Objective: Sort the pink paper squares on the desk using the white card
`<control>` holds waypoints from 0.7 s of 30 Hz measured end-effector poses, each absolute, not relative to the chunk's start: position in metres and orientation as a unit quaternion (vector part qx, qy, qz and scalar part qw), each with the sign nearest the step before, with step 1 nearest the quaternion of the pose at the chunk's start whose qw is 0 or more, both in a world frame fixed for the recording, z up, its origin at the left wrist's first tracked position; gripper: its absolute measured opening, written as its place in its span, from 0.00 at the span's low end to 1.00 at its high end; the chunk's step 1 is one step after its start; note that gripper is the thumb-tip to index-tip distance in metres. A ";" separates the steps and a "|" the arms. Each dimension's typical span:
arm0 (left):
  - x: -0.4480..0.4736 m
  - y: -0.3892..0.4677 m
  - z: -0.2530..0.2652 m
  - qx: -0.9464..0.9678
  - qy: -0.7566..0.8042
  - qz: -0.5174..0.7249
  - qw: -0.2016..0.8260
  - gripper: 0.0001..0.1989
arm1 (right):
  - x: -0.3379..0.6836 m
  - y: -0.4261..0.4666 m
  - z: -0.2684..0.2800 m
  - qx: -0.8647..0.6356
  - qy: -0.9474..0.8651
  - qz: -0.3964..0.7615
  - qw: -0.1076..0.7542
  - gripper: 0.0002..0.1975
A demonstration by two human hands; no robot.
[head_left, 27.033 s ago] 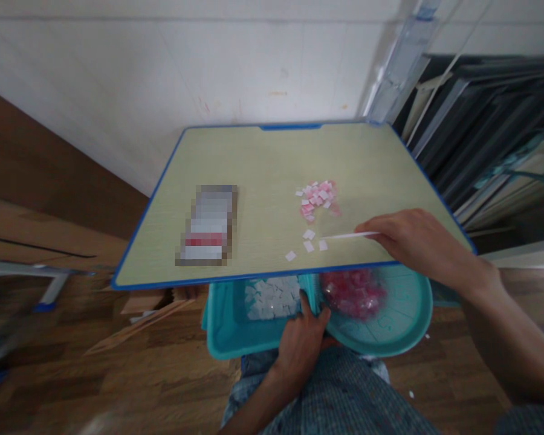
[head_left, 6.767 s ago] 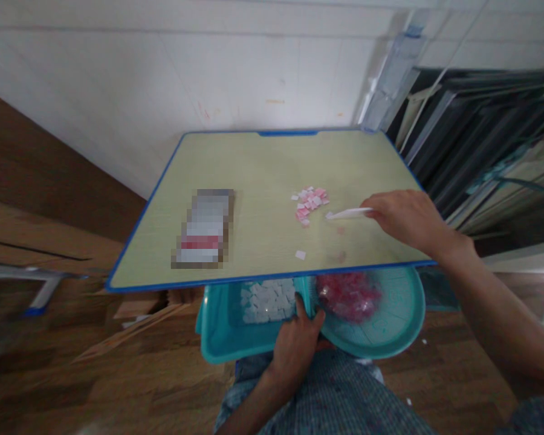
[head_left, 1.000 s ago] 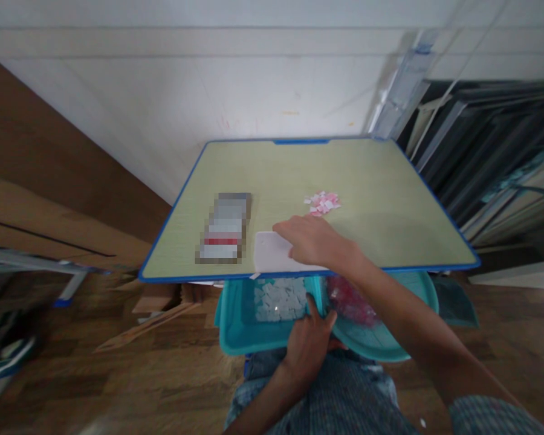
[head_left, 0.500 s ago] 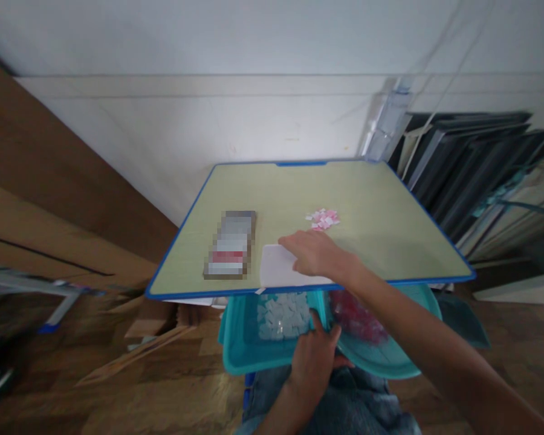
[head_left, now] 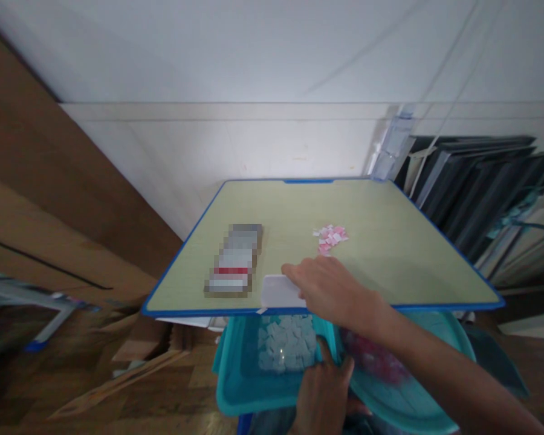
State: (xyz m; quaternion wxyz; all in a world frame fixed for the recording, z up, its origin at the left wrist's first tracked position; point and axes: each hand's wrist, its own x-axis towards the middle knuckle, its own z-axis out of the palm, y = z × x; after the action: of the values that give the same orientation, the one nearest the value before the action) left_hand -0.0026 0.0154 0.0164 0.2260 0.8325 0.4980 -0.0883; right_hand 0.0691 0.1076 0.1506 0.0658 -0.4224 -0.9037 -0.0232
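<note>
My right hand (head_left: pixel 333 291) reaches over the front of the table and is closed on a white, round-cornered flat piece (head_left: pixel 278 291). The piece lies by the table's blue front edge, and my hand covers its right part. Just beyond my knuckles is a small heap of pink and white square bits (head_left: pixel 332 237). Below the tabletop, my left hand (head_left: pixel 323 386) grips the inner rim of a teal tub (head_left: pixel 249 396). Inside the tub are many whitish, translucent square pieces (head_left: pixel 285 344). My left fingertips are partly hidden.
A blurred-out flat box-like object (head_left: pixel 236 260) lies on the left of the table (head_left: pixel 272 205). A round teal basin (head_left: pixel 426 399) with a red bagged mass (head_left: pixel 376 356) is at the lower right. A clear bottle (head_left: pixel 392 148) and dark panels (head_left: pixel 471 175) stand behind.
The view has tilted up, so everything sits lower in the picture. My right hand and the white piece have come slightly nearer the front edge, showing more of the pink heap.
</note>
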 end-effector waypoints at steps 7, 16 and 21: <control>-0.003 0.015 0.023 0.830 0.496 -0.102 0.234 0.34 | 0.064 0.093 0.154 -0.405 -0.910 -0.008 0.084 0.09; -0.011 0.014 0.028 0.819 0.496 -0.123 0.260 0.28 | 0.148 0.138 0.176 -0.491 -0.843 0.149 0.164 0.13; -0.010 0.016 0.023 0.795 0.527 -0.171 0.248 0.17 | 0.215 0.169 0.173 -0.522 -0.767 0.288 0.239 0.18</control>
State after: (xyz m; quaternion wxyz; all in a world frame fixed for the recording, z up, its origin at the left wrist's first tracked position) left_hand -0.0097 0.0164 0.0225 0.2478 0.7946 0.5271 -0.1712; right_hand 0.2153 0.1685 0.1733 0.2386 -0.5218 -0.7666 0.2884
